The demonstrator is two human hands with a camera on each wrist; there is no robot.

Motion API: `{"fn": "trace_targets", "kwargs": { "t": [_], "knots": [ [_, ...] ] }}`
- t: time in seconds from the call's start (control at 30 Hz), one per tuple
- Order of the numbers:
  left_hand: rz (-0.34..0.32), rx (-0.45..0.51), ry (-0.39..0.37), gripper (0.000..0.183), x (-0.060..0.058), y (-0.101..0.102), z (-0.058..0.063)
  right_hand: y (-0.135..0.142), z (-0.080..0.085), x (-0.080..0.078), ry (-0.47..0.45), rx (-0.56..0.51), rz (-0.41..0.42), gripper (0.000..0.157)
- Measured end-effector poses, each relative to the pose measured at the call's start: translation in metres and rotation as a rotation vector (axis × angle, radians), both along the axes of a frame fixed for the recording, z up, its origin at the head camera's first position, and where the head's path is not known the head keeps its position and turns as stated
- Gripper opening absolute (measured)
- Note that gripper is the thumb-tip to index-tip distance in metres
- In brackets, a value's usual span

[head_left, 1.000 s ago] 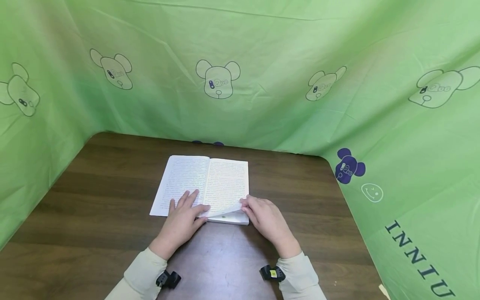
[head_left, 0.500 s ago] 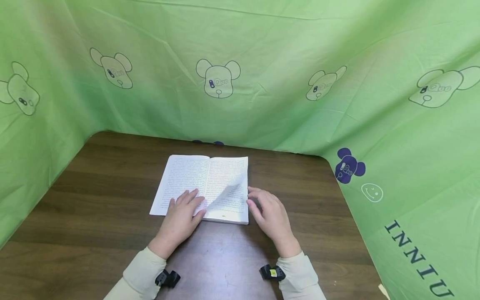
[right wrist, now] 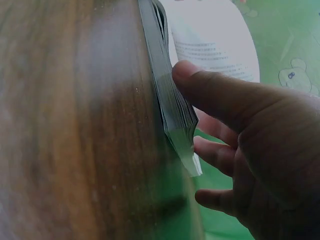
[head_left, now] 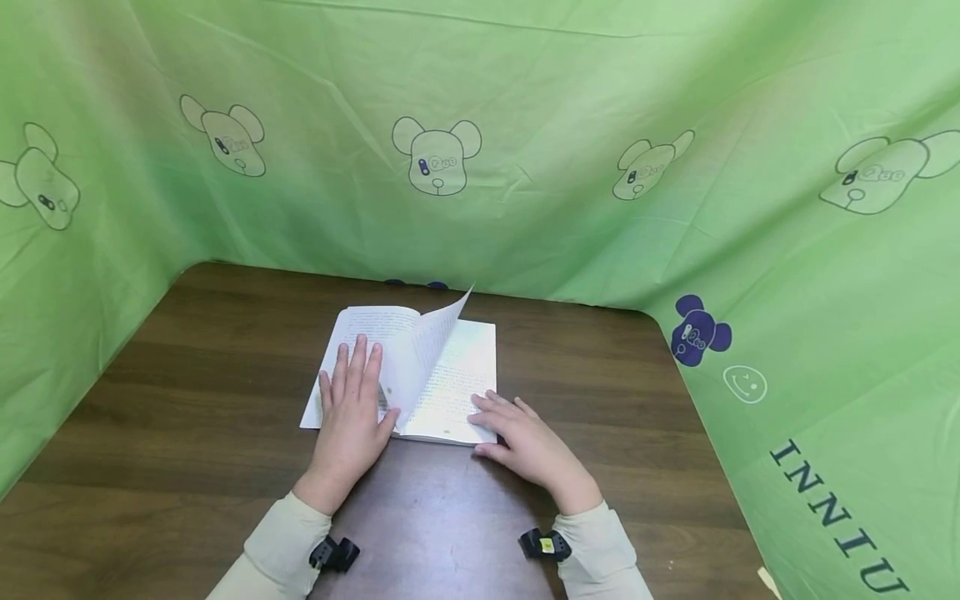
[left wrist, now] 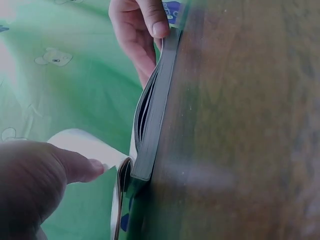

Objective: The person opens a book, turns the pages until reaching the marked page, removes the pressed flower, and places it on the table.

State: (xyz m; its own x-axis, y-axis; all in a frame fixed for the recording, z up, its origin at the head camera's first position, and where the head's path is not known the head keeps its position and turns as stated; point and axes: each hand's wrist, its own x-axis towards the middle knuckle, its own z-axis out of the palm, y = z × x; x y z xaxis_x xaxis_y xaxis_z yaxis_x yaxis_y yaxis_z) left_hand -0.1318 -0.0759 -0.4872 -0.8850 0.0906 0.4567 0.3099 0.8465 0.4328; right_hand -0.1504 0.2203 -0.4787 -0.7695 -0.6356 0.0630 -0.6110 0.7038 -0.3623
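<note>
Backdrop: a green curtain (head_left: 525,75) is hanging behind and along both sides, bearing outlined bear heads, a solid purple bear (head_left: 699,332), a winking smiley (head_left: 745,385) and dark lettering (head_left: 836,517) at the right.
Surface: a brown wood-grain table (head_left: 187,375) is reaching back to the curtain, catching a pale glare between the forearms.
Book: one thick paperback (head_left: 465,375) is lying open on the table, near its middle, printed text showing on both sides; the right-hand block of pages is sitting thicker than the left, as the wrist views are showing.
Raised leaf: a page (head_left: 438,333) is standing up from the spine, curving, its free upper corner pointing up and to the right.
Left hand: the left hand (head_left: 347,425) is resting on the left side of the book, fingers extended, thumb spread toward the spine; whether the thumb is touching the raised page cannot be told.
Right hand: the right hand (head_left: 528,442) is lying at the lower right corner of the book, fingers loosely bent and spread over the page edge, thumb by the bottom edge, gripping nothing.
Wrists: pale sleeves (head_left: 281,542) are covering the forearms; a black device (head_left: 546,545) is sitting at each wrist.
</note>
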Motion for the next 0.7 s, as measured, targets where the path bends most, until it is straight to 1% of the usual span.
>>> {"fn": "trace_targets", "kwargs": {
  "t": [0.13,0.2,0.3,0.47,0.53,0.63,0.7],
  "knots": [
    [0.001,-0.062,0.028,0.108,0.0006,-0.0010,-0.0004,-0.0001,0.0006,-0.0001,0.009,-0.008,0.002,0.042],
    [-0.004,-0.095,0.024,0.107,0.0007,-0.0015,-0.0003,-0.0003,0.0008,-0.0001,0.014,-0.009,0.004,0.040],
    [-0.019,-0.151,-0.016,0.103,0.0003,-0.0021,-0.0002,-0.0003,0.0012,-0.0002,0.007,-0.002,-0.006,0.037],
    [-0.084,-0.184,-0.117,0.089,0.0004,-0.0012,0.0001,0.0003,0.0017,-0.0006,0.010,0.022,-0.021,0.030],
    [-0.100,-0.187,-0.133,0.083,0.0009,-0.0007,-0.0003,0.0003,0.0022,-0.0006,0.024,0.027,-0.019,0.026],
    [-0.104,-0.206,-0.134,0.075,0.0017,0.0000,-0.0013,0.0006,0.0035,-0.0003,0.042,0.026,-0.014,0.020],
    [-0.107,-0.209,-0.147,0.070,0.0023,0.0002,-0.0019,0.0008,0.0047,0.0001,0.047,0.024,-0.010,0.016]
  ]
}}
